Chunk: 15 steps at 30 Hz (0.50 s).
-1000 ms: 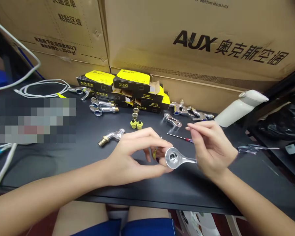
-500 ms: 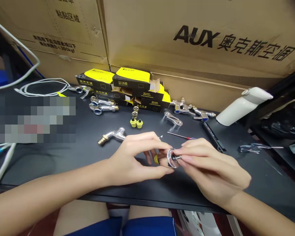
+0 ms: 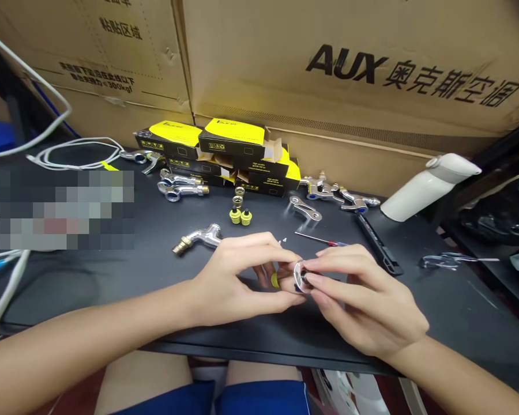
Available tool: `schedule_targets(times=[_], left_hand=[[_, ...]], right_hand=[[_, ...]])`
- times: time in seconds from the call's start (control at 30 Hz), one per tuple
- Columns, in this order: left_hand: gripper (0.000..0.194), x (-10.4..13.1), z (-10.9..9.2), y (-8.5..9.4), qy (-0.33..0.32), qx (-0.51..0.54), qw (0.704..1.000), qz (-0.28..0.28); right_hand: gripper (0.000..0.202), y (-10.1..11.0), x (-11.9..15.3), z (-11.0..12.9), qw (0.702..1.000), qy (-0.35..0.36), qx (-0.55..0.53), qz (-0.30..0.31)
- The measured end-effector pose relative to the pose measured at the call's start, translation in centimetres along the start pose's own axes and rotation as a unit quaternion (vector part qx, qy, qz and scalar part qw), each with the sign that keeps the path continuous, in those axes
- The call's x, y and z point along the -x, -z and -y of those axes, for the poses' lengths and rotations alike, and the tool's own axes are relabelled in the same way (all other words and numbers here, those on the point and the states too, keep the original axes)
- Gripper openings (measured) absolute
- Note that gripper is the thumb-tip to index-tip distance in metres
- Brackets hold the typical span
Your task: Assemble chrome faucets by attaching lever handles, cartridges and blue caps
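Note:
My left hand (image 3: 246, 276) is closed around a round chrome part (image 3: 299, 278) with a dark centre, its thumb below and fingers above. A small yellow piece (image 3: 275, 280) shows under that hand's fingers; I cannot tell whether it is part of the same thing. My right hand (image 3: 367, 300) has thumb and fingertips pinched at the small stem (image 3: 306, 276) in the chrome part's centre, mostly hidden by the fingertips. Just beyond my left hand lies a chrome tap body (image 3: 205, 235) with a brass threaded end. Behind it stand two yellow valve cartridges (image 3: 245, 217) with black tops.
Brass rings (image 3: 237, 200) stand near yellow-and-black boxes (image 3: 231, 144). A tap lever (image 3: 305, 208), a screwdriver (image 3: 320, 239), a long black tool (image 3: 378, 245) and a white bottle (image 3: 426, 190) are on the right. Tap bodies (image 3: 181, 189) lie left of centre; white cable (image 3: 75, 154) lies farther left.
My right fingertips have closed in toward the chrome part and now cover most of the stem that stuck out. My left hand has stayed almost still.

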<state>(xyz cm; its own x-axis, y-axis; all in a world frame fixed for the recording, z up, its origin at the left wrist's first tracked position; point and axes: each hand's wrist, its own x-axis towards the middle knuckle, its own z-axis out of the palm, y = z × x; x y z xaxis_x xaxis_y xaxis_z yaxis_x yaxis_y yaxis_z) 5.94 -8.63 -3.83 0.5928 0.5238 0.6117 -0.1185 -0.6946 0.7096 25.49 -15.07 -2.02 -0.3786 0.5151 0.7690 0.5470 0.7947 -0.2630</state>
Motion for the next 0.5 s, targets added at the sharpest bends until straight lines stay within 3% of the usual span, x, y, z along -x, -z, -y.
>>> schedule_targets(times=[0.33, 0.43, 0.5], left_hand=[[0.028, -0.2, -0.3, 0.1, 0.021, 0.021, 1.000, 0.009], [0.028, -0.3, -0.5, 0.1, 0.036, 0.042, 0.998, 0.007], [0.026, -0.3, -0.7, 0.2, 0.049, 0.050, 0.998, 0.009]], right_hand=[[0.034, -0.5, 0.8, -0.5, 0.997, -0.031, -0.066, -0.018], [0.030, -0.2, 0.4, -1.7, 0.984, -0.111, -0.082, -0.110], [0.023, 0.5, -0.1, -3.5, 0.974, -0.188, -0.030, -0.120]])
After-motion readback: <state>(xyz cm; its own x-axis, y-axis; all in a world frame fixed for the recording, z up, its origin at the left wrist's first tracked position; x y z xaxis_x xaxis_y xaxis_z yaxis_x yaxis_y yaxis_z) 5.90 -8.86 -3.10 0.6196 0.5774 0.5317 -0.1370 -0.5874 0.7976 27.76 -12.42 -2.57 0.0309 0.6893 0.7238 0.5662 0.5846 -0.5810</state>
